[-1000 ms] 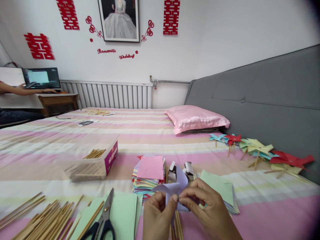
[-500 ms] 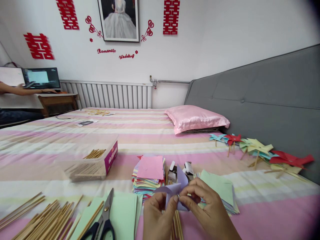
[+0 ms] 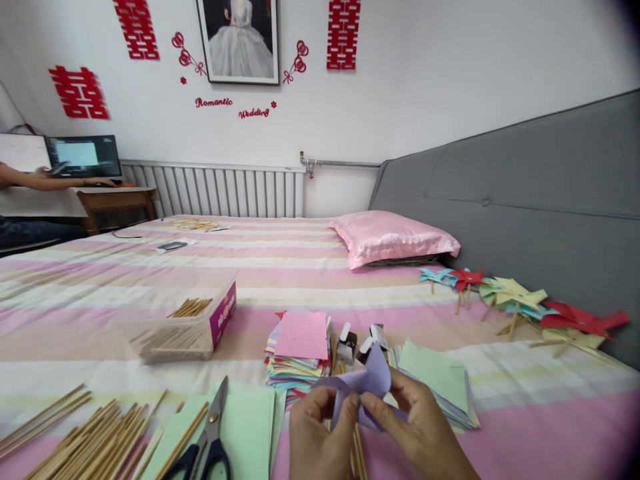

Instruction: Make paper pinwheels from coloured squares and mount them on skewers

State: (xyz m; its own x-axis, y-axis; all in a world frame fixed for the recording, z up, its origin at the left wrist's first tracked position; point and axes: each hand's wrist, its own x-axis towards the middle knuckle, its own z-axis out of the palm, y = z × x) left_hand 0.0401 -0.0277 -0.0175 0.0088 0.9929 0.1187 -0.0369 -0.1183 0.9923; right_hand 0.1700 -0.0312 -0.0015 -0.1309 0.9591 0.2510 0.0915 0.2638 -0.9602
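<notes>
Toward the bed's [image 3: 280,283] near edge, the left hand [image 3: 320,433] and right hand [image 3: 423,420] both pinch a purple paper [image 3: 379,372]; pinwheels [image 3: 520,293] lie along the headboard [image 3: 525,180] edge.

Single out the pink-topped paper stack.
The stack beyond the left hand; the sheets under the scissors and pile beyond the right hand have green tops.

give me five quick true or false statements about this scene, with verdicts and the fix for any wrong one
1. The left hand and right hand both hold purple paper. True.
2. The scissors lie on the pillow. False: they lie across light green sheets.
3. Paper pinwheels lie beside the gray headboard. True.
4. The clear plastic box holds pinwheels. False: it holds wooden sticks.
5. A pink sheet tops the stack of colored paper. True.
</notes>
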